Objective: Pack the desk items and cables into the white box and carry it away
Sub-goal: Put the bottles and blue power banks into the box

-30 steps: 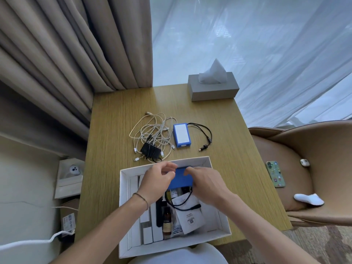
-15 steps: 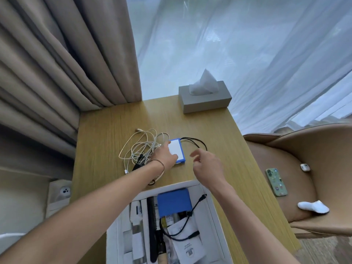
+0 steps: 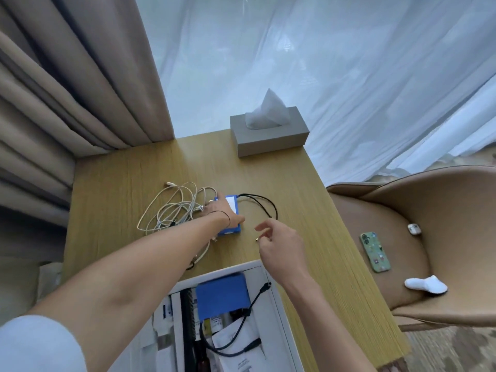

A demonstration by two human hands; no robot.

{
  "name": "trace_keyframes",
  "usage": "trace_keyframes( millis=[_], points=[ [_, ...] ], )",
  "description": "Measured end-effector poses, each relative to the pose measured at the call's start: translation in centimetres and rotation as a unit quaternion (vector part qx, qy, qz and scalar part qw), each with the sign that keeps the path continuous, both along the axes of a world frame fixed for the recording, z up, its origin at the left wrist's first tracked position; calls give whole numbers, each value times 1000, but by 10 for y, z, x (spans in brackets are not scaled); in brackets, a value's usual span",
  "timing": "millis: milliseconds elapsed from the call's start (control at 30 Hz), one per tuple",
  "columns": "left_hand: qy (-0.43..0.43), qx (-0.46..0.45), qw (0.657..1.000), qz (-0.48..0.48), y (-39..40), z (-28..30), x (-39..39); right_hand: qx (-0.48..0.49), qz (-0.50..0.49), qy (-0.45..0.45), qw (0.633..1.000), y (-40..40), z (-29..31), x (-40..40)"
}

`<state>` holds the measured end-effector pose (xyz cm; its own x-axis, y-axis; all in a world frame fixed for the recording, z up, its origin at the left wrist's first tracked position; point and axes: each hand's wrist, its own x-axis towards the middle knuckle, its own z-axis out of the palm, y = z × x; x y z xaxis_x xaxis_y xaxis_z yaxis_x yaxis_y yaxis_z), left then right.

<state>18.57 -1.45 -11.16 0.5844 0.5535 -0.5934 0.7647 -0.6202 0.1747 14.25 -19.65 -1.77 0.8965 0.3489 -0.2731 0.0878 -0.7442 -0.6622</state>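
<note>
A blue pack (image 3: pixel 230 229) and tangled white cables (image 3: pixel 171 208) are lying beyond the open, part-filled white box (image 3: pixel 264 275).

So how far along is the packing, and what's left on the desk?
Done: one blue pack and small items lie in the white box. In hand: the left hand rests on the second blue pack; the right hand reaches toward its black cable. Left: the white cable tangle, then carrying the box away.

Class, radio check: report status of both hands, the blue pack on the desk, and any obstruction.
Left hand on blue rectangular pack, grip unclear. Right hand open beside its black cable. White cable tangle touching the pack. White box holds another blue pack.
</note>
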Motion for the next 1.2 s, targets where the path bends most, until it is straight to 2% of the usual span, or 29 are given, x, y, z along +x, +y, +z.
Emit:
trace_keyframes(
  millis=[267,400,533,600,667,733,767,833,900,1033,1100,1167,1200],
  points=[
    [-133,-66,989,-2,-2,36,-29,30,2,-23,999,-9,24,2],
    [-206,-101,973,-7,1,73,-52,36,16,-80,996,1,42,1],
    [-300,-134,944,22,1,111,-78,48,32,-168,984,14,63,3],
    [-336,-162,927,33,1,127,-93,19,56,-210,976,20,76,5],
    [-361,-207,908,46,2,140,-110,-34,91,-244,965,26,91,2],
    [-372,-266,885,83,3,151,-127,-36,125,-256,958,30,104,0],
    [-374,-296,872,109,3,155,-136,0,132,-217,967,31,112,-1],
    [-379,-342,846,158,4,159,-154,113,156,-62,979,35,128,-3],
    [-384,-367,826,189,2,160,-174,188,198,33,961,38,142,-10],
    [-369,-446,801,154,5,155,-223,189,325,56,925,43,158,-34],
    [-321,-545,754,179,16,149,-248,170,364,76,912,42,159,-41],
    [-259,-632,680,266,25,141,-270,154,413,101,892,39,160,-46],
    [-226,-648,657,311,26,138,-279,144,438,108,881,38,160,-50]
  ],
)
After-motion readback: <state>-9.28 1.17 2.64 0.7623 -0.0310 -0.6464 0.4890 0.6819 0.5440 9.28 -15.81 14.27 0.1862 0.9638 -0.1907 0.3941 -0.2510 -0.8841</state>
